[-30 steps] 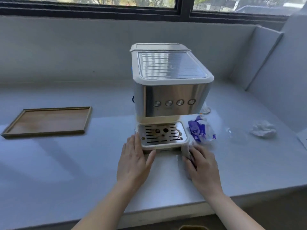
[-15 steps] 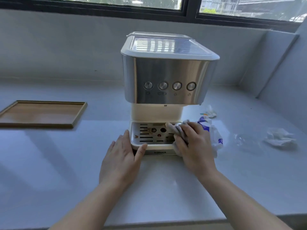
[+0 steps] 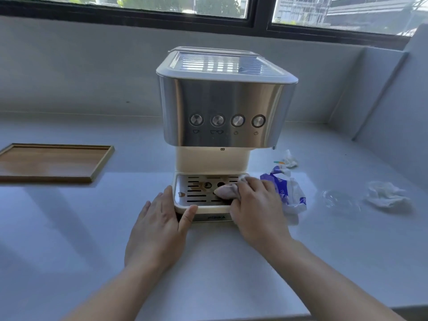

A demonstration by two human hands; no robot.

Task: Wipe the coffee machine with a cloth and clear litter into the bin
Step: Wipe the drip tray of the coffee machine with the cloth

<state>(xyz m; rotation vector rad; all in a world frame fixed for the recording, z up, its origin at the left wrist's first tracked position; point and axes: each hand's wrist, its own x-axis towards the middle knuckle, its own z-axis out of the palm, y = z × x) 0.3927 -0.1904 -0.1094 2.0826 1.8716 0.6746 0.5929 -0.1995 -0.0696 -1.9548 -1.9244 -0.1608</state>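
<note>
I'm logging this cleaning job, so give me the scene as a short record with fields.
coffee machine: upright on counter
left hand: flat, thumb against drip tray front edge
right hand: grips cloth, pressing it on drip tray
litter: blue-and-white wrapper, crumpled tissue, small scrap, right of machine
wooden tray: left of machine

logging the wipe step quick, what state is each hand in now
Left hand: open, flat on the counter, thumb against the drip tray's front rim.
Right hand: grips the cloth on the drip tray.
</note>
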